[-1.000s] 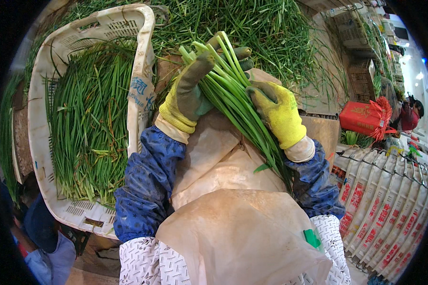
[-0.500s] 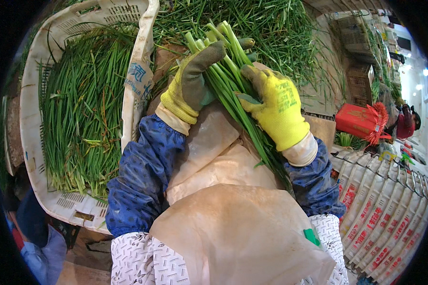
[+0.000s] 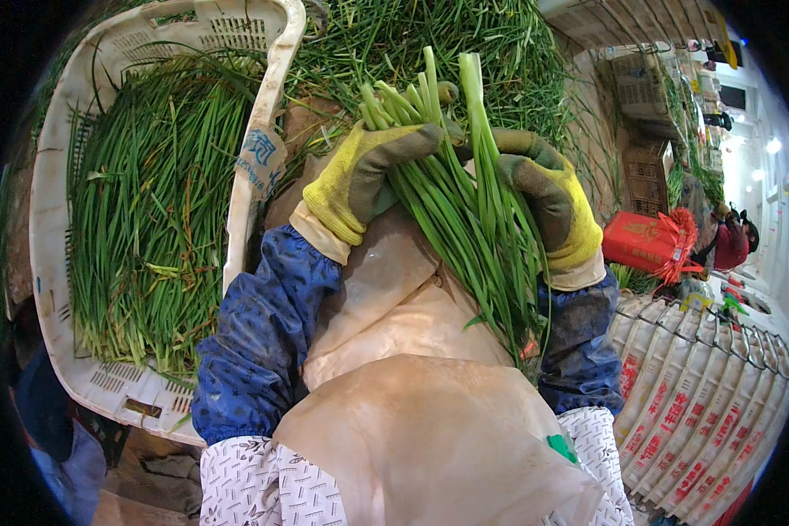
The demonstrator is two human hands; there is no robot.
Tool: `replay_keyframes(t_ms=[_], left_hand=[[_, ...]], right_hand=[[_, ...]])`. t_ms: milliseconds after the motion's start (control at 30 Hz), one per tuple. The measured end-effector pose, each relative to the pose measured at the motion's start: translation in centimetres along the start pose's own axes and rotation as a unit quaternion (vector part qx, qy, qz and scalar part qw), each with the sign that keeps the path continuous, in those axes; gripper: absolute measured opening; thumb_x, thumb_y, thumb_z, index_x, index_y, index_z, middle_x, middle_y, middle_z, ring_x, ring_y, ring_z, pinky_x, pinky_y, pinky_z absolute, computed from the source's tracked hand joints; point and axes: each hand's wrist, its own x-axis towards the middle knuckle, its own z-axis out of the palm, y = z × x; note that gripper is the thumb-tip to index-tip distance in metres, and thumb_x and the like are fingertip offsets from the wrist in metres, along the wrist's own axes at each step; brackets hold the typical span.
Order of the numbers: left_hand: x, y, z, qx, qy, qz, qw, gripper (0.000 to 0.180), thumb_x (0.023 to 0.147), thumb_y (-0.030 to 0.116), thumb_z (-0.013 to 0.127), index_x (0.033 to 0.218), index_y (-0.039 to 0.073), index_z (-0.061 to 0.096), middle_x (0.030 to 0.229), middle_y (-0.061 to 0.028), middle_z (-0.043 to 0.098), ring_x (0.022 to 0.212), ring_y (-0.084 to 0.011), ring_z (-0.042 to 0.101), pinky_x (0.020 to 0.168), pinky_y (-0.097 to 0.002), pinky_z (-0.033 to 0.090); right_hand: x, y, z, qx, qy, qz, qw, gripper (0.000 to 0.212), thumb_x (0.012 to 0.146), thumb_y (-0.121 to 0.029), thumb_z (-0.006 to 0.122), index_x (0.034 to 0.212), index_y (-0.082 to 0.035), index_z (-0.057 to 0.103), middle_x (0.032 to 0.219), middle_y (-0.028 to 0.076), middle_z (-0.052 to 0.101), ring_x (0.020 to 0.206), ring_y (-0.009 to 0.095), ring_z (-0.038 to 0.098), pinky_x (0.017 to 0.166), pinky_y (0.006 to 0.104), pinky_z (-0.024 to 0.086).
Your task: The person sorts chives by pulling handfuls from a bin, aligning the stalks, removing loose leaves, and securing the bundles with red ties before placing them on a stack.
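My left hand, in a yellow glove with a dark palm coating, is closed round a bunch of chives below their pale cut ends. The ends point away from me, and the long flat leaves trail toward my right forearm. My right hand, gloved the same way, has its fingers curled on a few stalks at the right side of the bunch. One thick pale stalk there stands apart from the others. Beneath the leaves lies a translucent plastic apron over my lap.
At left stands a white plastic crate filled with chives. A heap of loose greens covers the ground ahead. To the right are a red bag, a brown crate, stacked white slats with red print, and another person farther off.
My right hand has turned and shifted right, its fingers now curled round stalks drawn slightly apart from the bunch. My left hand keeps its hold, a little lower in view.
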Motion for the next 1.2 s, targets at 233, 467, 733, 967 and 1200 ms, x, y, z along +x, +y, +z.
replay_keyframes(t_ms=[233,467,733,967,1200], left_hand=[[1.1,-0.9,0.2,0.096,0.044,0.063,0.992,0.03,0.081,0.015,0.076,0.104,-0.002,0.066,0.09,-0.0055,0.068,0.078,-0.0136,0.065,0.068,-0.0267,0.054],[1.1,-0.8,-0.1,0.151,0.012,0.014,0.988,0.037,0.089,0.014,0.065,0.122,-0.002,0.056,0.104,-0.0091,0.065,0.09,-0.0173,0.065,0.079,-0.0309,0.055],[1.3,-0.5,0.3,0.127,0.02,0.016,0.992,0.04,0.089,0.015,0.066,0.124,0.0,0.055,0.097,-0.0081,0.066,0.086,-0.0179,0.066,0.077,-0.0306,0.056],[1.3,-0.7,0.7,0.079,0.045,0.018,0.996,0.034,0.085,0.013,0.069,0.115,-0.001,0.061,0.097,-0.0074,0.067,0.084,-0.015,0.065,0.073,-0.0271,0.055],[1.2,-0.2,2.3,0.1,0.082,0.024,0.991,0.024,0.082,0.003,0.068,0.105,-0.001,0.063,0.087,-0.0048,0.065,0.073,-0.0138,0.063,0.064,-0.0261,0.053]], right_hand=[[0.3,-0.2,1.3,-0.272,0.092,-0.018,0.958,0.031,0.087,-0.026,0.069,0.102,0.0,0.067,0.099,0.004,0.066,0.089,0.01,0.06,0.078,0.026,0.049],[1.1,1.5,0.1,-0.347,0.085,-0.125,0.926,0.027,0.086,-0.013,0.067,0.108,0.001,0.064,0.083,0.008,0.067,0.07,0.013,0.06,0.066,0.0255,0.049],[0.9,1.0,0.3,-0.23,0.045,-0.054,0.971,0.027,0.093,-0.013,0.054,0.117,-0.001,0.06,0.082,0.006,0.065,0.07,0.012,0.058,0.065,0.0274,0.048],[1.1,0.4,1.0,-0.582,0.026,-0.241,0.776,0.03,0.086,-0.016,0.063,0.113,-0.002,0.064,0.098,0.016,0.065,0.089,0.03,0.061,0.078,0.0363,0.049],[1.3,0.8,0.3,-0.379,0.097,-0.091,0.916,0.027,0.086,-0.016,0.064,0.108,-0.001,0.066,0.089,0.018,0.069,0.077,0.025,0.067,0.07,0.0327,0.051]])
